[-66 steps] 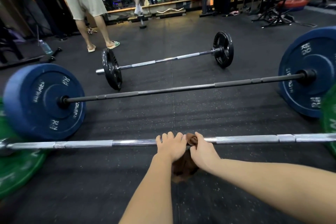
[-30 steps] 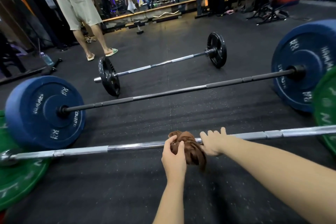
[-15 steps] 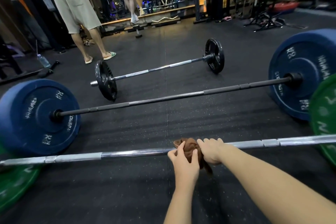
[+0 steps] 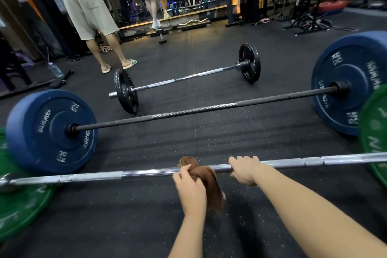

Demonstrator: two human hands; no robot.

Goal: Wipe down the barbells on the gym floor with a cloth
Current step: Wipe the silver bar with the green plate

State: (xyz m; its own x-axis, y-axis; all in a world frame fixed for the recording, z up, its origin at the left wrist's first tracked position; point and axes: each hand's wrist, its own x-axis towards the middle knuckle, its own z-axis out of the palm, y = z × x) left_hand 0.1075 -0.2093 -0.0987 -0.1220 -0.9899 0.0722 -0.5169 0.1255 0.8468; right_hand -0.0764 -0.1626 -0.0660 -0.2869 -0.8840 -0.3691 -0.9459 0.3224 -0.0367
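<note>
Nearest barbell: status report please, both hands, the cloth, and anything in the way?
Left hand: grip on brown cloth, draped over chrome bar. Right hand: grip on bare bar, just right of cloth. Rightward wiping path blocked by that hand.

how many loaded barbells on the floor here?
3: nearest chrome bar, green plates; middle black bar, blue plates; far chrome bar, small black plates. Others may be off-frame.

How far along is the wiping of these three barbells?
Done: nothing shows as finished. In hand: the left hand grips the brown cloth around the nearest bar; the right hand holds the bar beside it. Left: the blue-plate barbell and black-plate barbell beyond, untouched.
</note>
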